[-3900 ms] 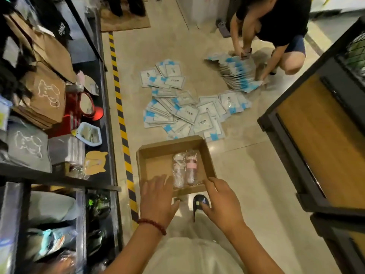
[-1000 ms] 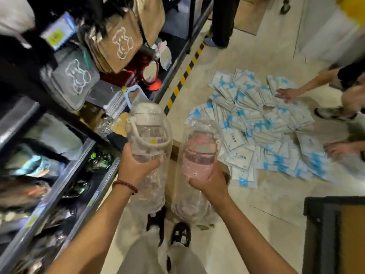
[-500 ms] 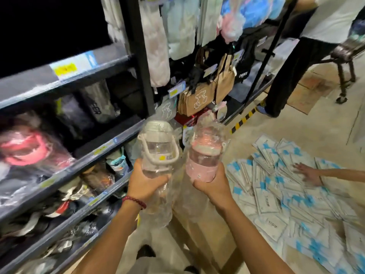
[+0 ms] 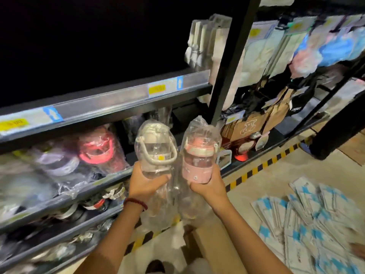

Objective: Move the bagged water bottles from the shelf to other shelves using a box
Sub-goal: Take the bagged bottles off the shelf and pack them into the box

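My left hand [image 4: 146, 183] grips a clear water bottle with a cream lid and strap [image 4: 155, 150], wrapped in a plastic bag. Beside it, my right hand [image 4: 208, 187] grips a pink bagged water bottle [image 4: 197, 158]. Both bottles are upright, side by side, raised in front of a dark metal shelf [image 4: 110, 177] that holds more bagged bottles, one with a red lid [image 4: 96, 150]. The cardboard box [image 4: 213, 246] lies on the floor below my arms, mostly hidden by them.
A black upright post [image 4: 231, 60] divides the shelving. To its right hang packaged goods and brown bags [image 4: 248, 125]. A yellow-black tape line [image 4: 256, 172] runs along the shelf base. Several white-and-blue packets [image 4: 308, 218] are spread on the floor at right.
I took both bagged bottles out of the box and stood up. They have risen from near floor height to the level of the shelf, and my view has swung left and up.
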A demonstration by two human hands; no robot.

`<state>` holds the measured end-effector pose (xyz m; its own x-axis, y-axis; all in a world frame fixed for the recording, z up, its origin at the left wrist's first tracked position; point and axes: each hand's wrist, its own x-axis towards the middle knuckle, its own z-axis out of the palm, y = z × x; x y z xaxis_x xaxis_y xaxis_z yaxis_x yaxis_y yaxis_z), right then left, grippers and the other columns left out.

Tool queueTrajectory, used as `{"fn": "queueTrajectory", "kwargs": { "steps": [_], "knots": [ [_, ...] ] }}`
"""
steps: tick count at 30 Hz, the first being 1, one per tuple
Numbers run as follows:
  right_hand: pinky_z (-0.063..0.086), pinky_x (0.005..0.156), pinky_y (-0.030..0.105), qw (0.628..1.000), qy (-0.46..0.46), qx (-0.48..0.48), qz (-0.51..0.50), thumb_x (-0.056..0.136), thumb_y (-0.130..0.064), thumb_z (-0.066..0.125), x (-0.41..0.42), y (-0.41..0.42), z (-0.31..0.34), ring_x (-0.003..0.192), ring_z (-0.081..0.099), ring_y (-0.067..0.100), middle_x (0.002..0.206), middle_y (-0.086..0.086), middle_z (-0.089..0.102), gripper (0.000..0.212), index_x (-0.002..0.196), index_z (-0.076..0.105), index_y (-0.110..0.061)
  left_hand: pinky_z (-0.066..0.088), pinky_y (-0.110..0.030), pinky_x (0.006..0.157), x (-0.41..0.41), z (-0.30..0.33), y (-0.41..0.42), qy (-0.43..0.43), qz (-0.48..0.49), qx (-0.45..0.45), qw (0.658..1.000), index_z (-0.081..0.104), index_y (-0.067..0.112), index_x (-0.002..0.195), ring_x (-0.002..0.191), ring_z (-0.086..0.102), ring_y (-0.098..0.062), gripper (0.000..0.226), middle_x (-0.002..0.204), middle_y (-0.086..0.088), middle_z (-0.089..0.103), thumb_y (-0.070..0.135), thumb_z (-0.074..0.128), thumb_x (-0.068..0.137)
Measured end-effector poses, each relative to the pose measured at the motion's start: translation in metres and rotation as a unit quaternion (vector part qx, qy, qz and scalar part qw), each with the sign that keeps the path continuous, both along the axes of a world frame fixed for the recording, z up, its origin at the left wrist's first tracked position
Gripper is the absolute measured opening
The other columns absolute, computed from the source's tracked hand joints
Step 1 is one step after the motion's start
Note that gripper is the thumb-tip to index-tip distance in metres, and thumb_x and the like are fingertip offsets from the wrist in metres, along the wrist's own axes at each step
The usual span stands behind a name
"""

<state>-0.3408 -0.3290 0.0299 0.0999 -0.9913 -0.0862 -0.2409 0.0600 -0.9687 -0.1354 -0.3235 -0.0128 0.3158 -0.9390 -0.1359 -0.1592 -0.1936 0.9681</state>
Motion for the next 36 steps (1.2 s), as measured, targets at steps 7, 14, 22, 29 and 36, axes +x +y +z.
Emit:
{"fn": "queueTrajectory", "kwargs": {
  "steps": [7,14,22,29,36],
  "knots": [
    [0.048,0.061,0.011,0.999,0.008,0.004,0.043,0.058,-0.009,0.079,0.028,-0.054,0.001,0.071,0.063,-0.002,0.079,-0.007,0.066,0.037,0.087,0.06,-0.021,0.058,-0.036,0.078,0.013,0.006,-0.019,0.062,0.114,-0.002,0.991,0.057,0.014,0.114,0.095,0.068,-0.018,0.081,0.104,-0.007,0.068,0.035,0.087,0.042],
    [0.05,0.061,0.018,0.997,0.024,0.005,0.071,0.065,-0.003,0.079,0.03,-0.114,0.005,0.068,0.061,-0.002,0.079,-0.008,0.062,0.036,0.083,0.057,-0.025,0.046,-0.007,0.054,-0.01,0.034,-0.036,0.046,0.181,-0.043,0.981,0.044,0.034,0.091,0.075,0.059,0.004,0.059,0.091,0.01,0.058,0.029,0.08,0.045],
    [0.051,0.073,0.026,0.996,-0.046,0.033,0.065,0.062,-0.02,0.076,0.03,-0.146,-0.009,0.087,0.058,0.004,0.097,-0.01,0.057,0.049,0.1,0.047,-0.031,0.048,-0.007,0.063,-0.025,0.029,-0.056,0.088,0.243,-0.106,0.96,0.046,0.036,0.1,0.079,0.061,0.014,0.069,0.099,0.01,0.059,0.034,0.078,0.039],
    [0.045,0.067,0.018,0.997,-0.074,0.033,0.017,0.075,-0.007,0.074,0.04,-0.165,-0.014,0.087,0.054,0.003,0.1,-0.01,0.051,0.057,0.118,0.038,-0.021,0.048,-0.007,0.072,-0.018,0.016,-0.077,0.084,0.293,-0.132,0.943,0.045,0.039,0.107,0.092,0.06,0.01,0.073,0.109,0.01,0.059,0.035,0.078,0.042],
    [0.05,0.062,0.023,0.991,-0.092,-0.007,0.094,0.069,-0.006,0.07,0.034,-0.161,-0.018,0.078,0.06,0.007,0.087,-0.001,0.059,0.039,0.102,0.056,-0.022,0.053,-0.015,0.072,-0.014,0.006,-0.096,0.094,0.353,-0.154,0.918,0.04,0.022,0.128,0.093,0.063,0.004,0.097,0.109,0.009,0.059,0.032,0.081,0.041]
  ]
}}
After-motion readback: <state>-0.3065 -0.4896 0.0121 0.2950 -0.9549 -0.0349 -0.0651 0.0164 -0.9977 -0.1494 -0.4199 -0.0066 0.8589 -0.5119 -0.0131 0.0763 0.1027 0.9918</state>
